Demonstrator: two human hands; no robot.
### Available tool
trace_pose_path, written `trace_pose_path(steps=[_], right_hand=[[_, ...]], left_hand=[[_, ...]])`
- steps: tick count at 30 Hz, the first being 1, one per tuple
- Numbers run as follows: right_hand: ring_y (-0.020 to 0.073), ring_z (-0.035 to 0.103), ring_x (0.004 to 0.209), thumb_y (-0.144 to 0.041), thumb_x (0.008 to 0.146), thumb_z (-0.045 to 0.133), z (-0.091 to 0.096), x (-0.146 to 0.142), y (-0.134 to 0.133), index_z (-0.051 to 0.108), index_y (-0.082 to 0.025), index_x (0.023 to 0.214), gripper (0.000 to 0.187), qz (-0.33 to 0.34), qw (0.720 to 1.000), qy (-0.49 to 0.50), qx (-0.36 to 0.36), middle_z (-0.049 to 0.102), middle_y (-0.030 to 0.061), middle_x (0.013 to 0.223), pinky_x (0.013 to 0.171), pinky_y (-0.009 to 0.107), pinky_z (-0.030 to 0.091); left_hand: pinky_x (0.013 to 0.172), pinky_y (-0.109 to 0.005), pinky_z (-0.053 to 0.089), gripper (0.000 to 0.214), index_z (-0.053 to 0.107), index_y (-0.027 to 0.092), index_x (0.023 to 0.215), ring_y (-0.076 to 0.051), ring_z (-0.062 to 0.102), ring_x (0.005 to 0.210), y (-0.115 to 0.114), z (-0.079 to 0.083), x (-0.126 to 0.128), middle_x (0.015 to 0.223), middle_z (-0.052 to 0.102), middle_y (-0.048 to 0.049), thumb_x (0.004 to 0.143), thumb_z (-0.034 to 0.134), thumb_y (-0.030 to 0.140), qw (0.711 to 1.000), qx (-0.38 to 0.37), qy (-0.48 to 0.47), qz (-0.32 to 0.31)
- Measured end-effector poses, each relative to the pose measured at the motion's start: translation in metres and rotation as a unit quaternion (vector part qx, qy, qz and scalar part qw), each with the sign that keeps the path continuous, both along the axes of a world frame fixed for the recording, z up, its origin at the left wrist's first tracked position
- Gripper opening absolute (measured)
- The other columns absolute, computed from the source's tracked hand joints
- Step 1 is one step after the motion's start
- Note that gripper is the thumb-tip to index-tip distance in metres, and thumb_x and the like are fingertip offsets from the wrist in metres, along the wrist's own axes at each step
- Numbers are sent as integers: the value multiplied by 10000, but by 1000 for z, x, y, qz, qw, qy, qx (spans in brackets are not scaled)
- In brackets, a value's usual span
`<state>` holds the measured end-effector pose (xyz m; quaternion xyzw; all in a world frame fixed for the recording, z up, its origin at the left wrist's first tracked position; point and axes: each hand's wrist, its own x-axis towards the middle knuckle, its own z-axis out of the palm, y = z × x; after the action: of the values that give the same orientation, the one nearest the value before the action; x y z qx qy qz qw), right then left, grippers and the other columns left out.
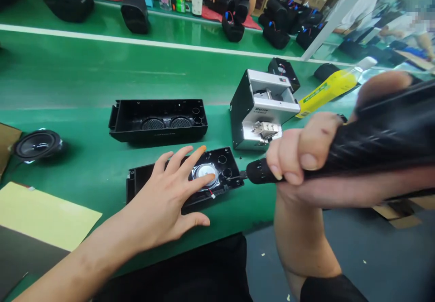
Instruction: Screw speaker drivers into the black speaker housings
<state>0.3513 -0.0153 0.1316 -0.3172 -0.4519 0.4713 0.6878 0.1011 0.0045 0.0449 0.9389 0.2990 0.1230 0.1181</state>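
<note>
My left hand [170, 193] lies flat with fingers spread on a black speaker housing [224, 168] at the near edge of the green bench; its fingertips rest on the silver round driver [205, 174] seated inside. My right hand [302, 157] is wrapped round a black electric screwdriver [374, 143], held almost level. Its tip [243, 174] touches the right end of that housing.
A second empty black housing [158, 120] lies behind. A silver screw feeder box [260, 109] stands right of it, a yellow bottle [326, 91] beyond. A loose black driver [37, 144] and yellow sheet [41, 213] are at left. Other people's hands and black speakers are across the bench.
</note>
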Motion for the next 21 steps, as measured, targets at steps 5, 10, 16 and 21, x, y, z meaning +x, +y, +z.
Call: trace_pose_path(steps=[5,10,16,21], right_hand=[[149,486,330,-689,772,887,-24,-16,8,721,-342,1036,467,18,999,19,27,610,-81,531,326,245,417],[146,433,305,-732,785,845,-39,-20,11,705,-345,1056,493,-14,999,30,24,578,-94,523,310,257,382],[150,444,320,-717,820,822,-45,-18,11,709,-374,1079,445,8,1000,12,22,577,-93,544,318,252,390],[140,457,325,-707,818,831,-48,-19,13,724,-359,1081,449,9,999,20,25,591,-84,546,324,247,403]], left_hand=[[1140,-690,409,475,693,319,1388,-463,437,1514,-1,0,3,1742,385,-186,924,744,403,999,2,29,21],[1106,-686,424,447,699,329,1384,-454,490,1455,1,1,6,1727,409,-179,940,698,381,1000,4,23,18],[1116,-678,414,451,699,330,1390,-452,494,1439,1,2,5,1727,407,-176,943,693,385,1000,6,25,16],[1111,-685,414,440,711,321,1381,-456,500,1430,1,3,5,1719,418,-189,945,689,380,1000,4,22,17]])
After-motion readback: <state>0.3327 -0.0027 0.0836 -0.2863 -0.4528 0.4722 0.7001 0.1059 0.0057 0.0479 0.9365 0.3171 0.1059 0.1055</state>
